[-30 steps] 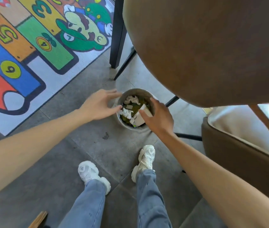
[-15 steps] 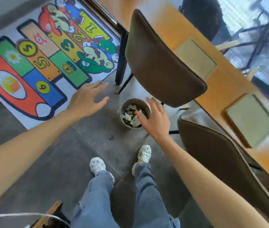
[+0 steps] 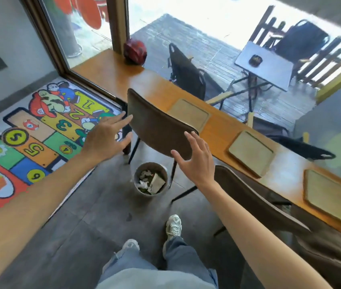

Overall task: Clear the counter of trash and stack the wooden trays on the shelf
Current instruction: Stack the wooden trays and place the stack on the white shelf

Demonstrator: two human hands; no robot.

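Three wooden trays (image 3: pixel 251 152) lie in a row on the long tabletop (image 3: pixel 217 130), all empty, off to the right of the right hand (image 3: pixel 196 161) and beyond it. Below both hands, a round bin (image 3: pixel 151 178) stands on the floor, holding crumpled paper and a card carton. Left hand (image 3: pixel 105 138) and right hand are spread open, holding nothing, either side of a brown chair back (image 3: pixel 157 130).

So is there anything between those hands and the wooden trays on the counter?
Yes. A brown chair stands between the open, empty right hand and left hand and the nearest tray on the counter. A second chair back fronts the trays further right.
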